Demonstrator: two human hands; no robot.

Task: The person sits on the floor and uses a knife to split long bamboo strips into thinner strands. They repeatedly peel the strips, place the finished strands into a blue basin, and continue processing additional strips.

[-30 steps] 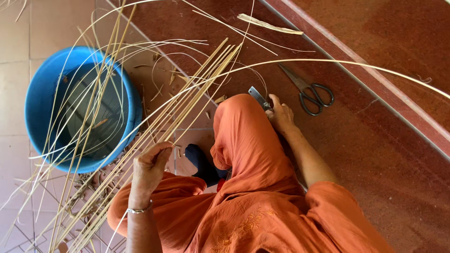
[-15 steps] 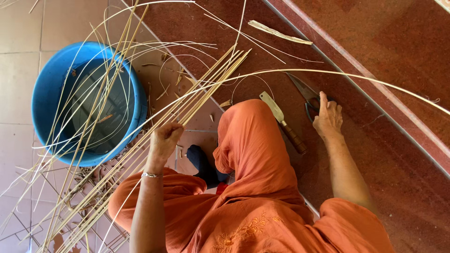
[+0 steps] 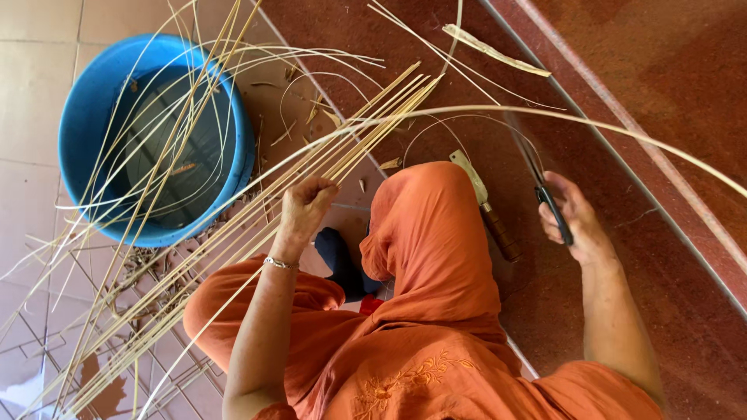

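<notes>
Blue tub (image 3: 93,132): standing at the far left on the pale tiled floor (image 3: 31,85), thin cane strips (image 3: 194,257) arching over and into it. Cane strips: lying in a long bundle running from the lower left corner up toward the centre top, crossing the tub's right edge. Shavings (image 3: 148,264): lying scattered on the tiles just below the tub. Left hand (image 3: 305,206): curling into a fist around one strip, just right of the bundle, a thin bangle (image 3: 280,264) sitting on the wrist. Bent strip (image 3: 560,117): arcing from that fist up and away to the right edge, over the knee. Knee in orange cloth (image 3: 432,225): rising in the centre, between the two hands. Knife (image 3: 489,208): lying on the red floor (image 3: 661,70) just right of the knee, pale blade pointing up, brown handle below. Scissors (image 3: 545,187): dark-handled, blades pointing up-left. Right hand (image 3: 572,218): closing its fingers around the scissors' handles, over the red floor. Split cane piece (image 3: 494,50): lying apart near the top, above the scissors.
</notes>
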